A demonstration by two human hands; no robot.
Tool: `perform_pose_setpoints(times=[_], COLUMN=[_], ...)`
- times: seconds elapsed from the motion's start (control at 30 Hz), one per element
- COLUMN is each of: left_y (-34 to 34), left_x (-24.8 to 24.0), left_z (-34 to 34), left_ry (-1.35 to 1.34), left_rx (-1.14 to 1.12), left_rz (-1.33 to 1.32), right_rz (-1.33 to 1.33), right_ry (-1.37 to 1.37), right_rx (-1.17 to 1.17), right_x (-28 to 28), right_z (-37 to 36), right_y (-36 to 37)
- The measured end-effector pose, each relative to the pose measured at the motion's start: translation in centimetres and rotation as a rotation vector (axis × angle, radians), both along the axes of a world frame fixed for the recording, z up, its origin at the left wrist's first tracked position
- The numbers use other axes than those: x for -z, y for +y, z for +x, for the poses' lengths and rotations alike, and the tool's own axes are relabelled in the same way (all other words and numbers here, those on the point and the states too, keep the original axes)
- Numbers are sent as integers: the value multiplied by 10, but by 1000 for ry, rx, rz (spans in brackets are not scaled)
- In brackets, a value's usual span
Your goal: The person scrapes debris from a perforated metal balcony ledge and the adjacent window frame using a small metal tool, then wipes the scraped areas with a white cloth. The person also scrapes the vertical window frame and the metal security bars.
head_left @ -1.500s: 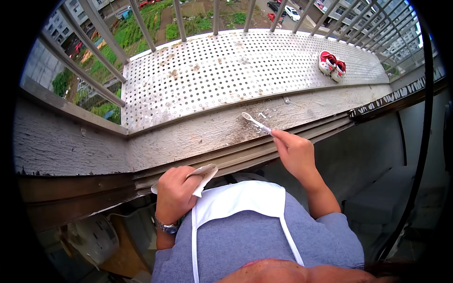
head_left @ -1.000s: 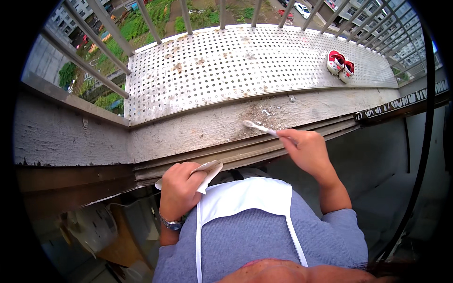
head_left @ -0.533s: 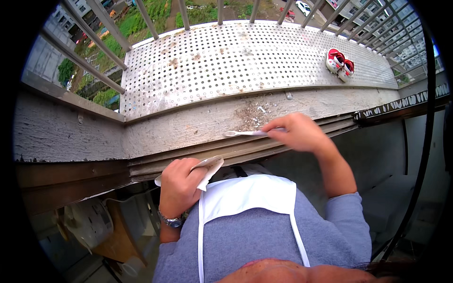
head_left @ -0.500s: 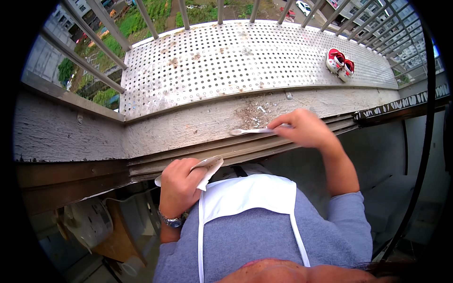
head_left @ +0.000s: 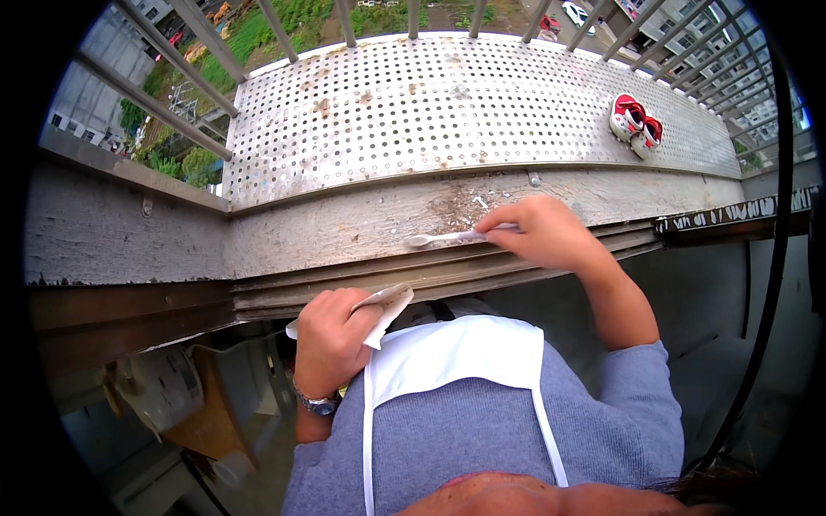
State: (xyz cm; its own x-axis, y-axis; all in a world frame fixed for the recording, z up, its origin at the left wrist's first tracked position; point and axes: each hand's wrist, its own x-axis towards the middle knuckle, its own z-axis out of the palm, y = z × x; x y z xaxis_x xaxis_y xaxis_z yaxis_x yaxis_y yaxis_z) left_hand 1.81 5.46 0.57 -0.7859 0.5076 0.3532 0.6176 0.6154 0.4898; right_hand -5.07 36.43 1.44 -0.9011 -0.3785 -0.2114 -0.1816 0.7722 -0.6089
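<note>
Right hand (head_left: 542,232) pinched the handle of a small white plastic brush (head_left: 447,238), laid nearly flat so its head met the weathered grey concrete sill (head_left: 344,228) beside a patch of loose debris (head_left: 460,206). Left hand (head_left: 331,340) was closed on a crumpled whitish cloth (head_left: 383,305), held low against the window track (head_left: 344,279), clear of the brush. Red-and-white shoes (head_left: 635,129) sat well apart on the perforated metal platform (head_left: 430,103).
</note>
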Motion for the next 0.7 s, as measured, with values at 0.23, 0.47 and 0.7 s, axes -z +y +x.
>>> perform_pose_setpoints(times=[0.23,0.47,0.7], left_y=[1,-1,-15], left_x=[4,-4,9], left_z=[1,-1,12], left_ry=[-1,20,2], left_rx=[-30,-10,-90], left_rz=[6,31,19], right_rz=[5,-87,-59], right_ry=[-15,203,361], right_rx=[181,91,217], right_x=[-32,21,11], right_z=[16,27,39], right_y=[12,-31,-26])
